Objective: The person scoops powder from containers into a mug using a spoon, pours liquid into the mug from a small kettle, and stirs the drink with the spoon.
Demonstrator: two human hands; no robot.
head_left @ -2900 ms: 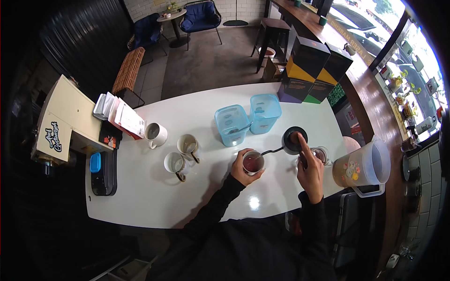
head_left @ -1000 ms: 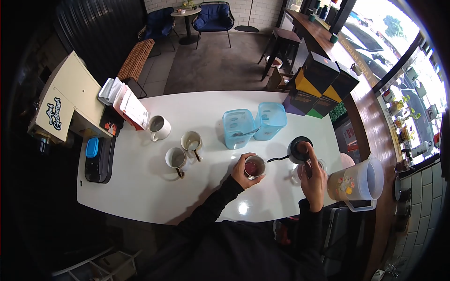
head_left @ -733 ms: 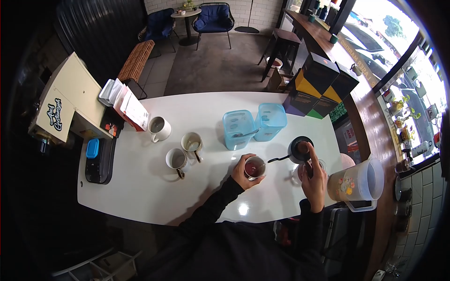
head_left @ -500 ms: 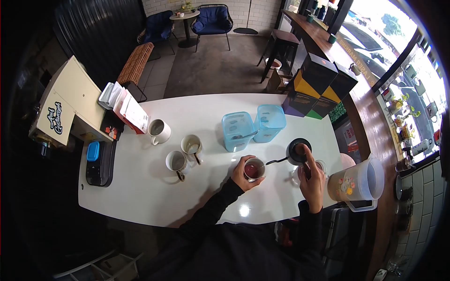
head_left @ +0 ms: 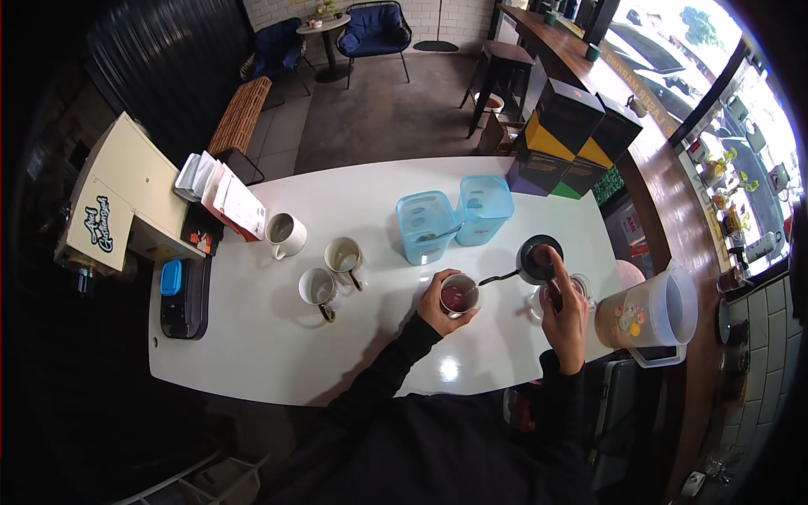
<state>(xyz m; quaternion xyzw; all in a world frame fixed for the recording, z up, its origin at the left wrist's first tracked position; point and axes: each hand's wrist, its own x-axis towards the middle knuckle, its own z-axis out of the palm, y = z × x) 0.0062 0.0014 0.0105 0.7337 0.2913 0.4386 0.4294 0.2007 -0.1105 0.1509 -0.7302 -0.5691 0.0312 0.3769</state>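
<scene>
My left hand (head_left: 435, 308) is wrapped round a cup (head_left: 459, 295) with reddish liquid in it, near the middle of the white table. To its right, my right hand (head_left: 566, 318) grips the handle of a black kettle (head_left: 537, 258). The thin dark spout (head_left: 498, 279) points left, its tip at the cup's rim, with a faint stream at the tip. Behind my right hand stands a clear glass vessel (head_left: 582, 286), partly hidden by the fingers. Two blue translucent containers (head_left: 427, 227) (head_left: 486, 210) stand beyond the cup.
Three mugs (head_left: 286, 236) (head_left: 343, 260) (head_left: 319, 290) stand left on the white table (head_left: 252, 353). A large plastic pitcher (head_left: 644, 314) is at the right edge. Black boxes (head_left: 562, 118) are stacked at the back right. A black scale (head_left: 184, 307) and a cream machine (head_left: 118, 202) stand far left.
The camera view has shifted slightly. Both hands keep their grips on the cup and the kettle, and the spout tip stays at the cup's rim.
</scene>
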